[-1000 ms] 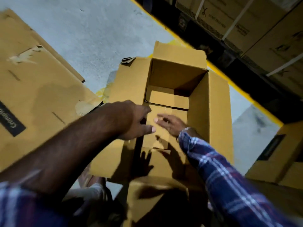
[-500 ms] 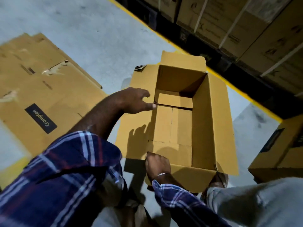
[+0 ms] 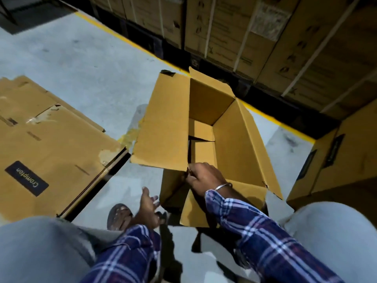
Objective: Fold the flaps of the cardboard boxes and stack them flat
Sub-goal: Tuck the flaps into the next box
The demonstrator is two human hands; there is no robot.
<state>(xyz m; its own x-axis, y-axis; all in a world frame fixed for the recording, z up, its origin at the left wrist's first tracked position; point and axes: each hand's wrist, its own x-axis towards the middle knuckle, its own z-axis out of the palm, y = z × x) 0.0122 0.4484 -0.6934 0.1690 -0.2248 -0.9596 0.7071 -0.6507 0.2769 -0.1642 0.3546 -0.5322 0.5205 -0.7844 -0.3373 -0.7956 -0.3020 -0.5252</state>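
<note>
Grey concrete floor point(image 3: 85, 64), seen from above by a person in pale trousers and plaid sleeves, one sandalled foot point(image 3: 119, 216) planted just behind the left hand. Left hand point(image 3: 148, 209): palm up, fingers loosely spread, holding nothing, hovering above the floor just short of the box's near left corner. Right hand point(image 3: 206, 176): a metal bangle point(image 3: 223, 186) on the wrist, fingers curled over the near left corner of the open cardboard box point(image 3: 230, 144), gripping the rim where the left flap point(image 3: 163, 123) meets the near wall. The box stands upright directly ahead of both hands, all four top flaps turned outward, its bottom flaps visible inside. Left of the left hand, flattened cartons point(image 3: 51, 144) lie stacked on the floor, the topmost labelled "Crompton". Right of the right hand stands another closed carton point(image 3: 336, 160). Beyond the box, a yellow floor line point(image 3: 122, 37) borders a wall of strapped cartons point(image 3: 255, 31).
</note>
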